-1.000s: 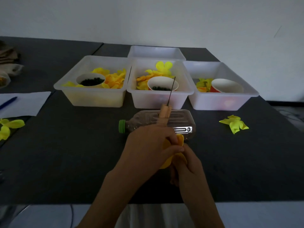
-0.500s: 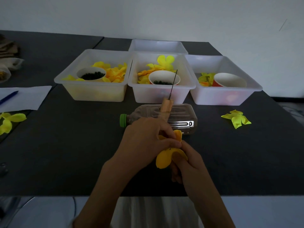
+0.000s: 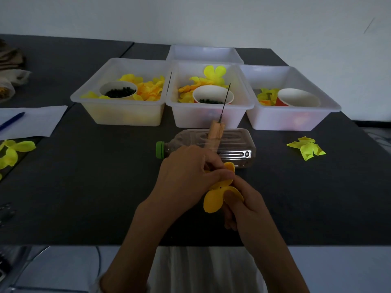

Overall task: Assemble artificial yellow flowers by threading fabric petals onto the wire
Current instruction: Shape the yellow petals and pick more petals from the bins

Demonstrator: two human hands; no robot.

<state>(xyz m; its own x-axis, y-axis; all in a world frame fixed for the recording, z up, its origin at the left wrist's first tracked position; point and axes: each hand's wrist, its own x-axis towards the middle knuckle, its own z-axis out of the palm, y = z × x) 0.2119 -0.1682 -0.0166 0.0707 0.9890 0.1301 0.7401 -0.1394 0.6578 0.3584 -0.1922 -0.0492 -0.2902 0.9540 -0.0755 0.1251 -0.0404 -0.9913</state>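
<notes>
Nearest me, I saw the right hand [image 3: 243,199] pinching a yellow petal [image 3: 215,199] with thumb over its fold, a small hole showing near the petal's middle. The left hand [image 3: 186,178] was curled round the same petal and round the lower end of a wooden handle [image 3: 215,132], so both hands were clamped and touching each other above the dark counter [image 3: 84,187]. From the handle a thin wire [image 3: 225,101] stood up, tilted slightly right, its tip bare. Just behind the hands a clear bottle [image 3: 232,144] with a green cap [image 3: 160,149] lay on its side. A loose yellow-green petal piece [image 3: 306,148] lay on the counter to the right; more petals [image 3: 12,151] lay at the left edge, near a sheet of paper [image 3: 31,121] with a blue pen [image 3: 11,120]. Farther back stood three white bins in a row: the left bin [image 3: 120,115] and middle bin [image 3: 209,117] each held yellow petals and a cup of dark beads, the right bin [image 3: 292,119] held petals and a red cup [image 3: 298,98]. A fourth bin [image 3: 204,53] sat behind the middle one.
</notes>
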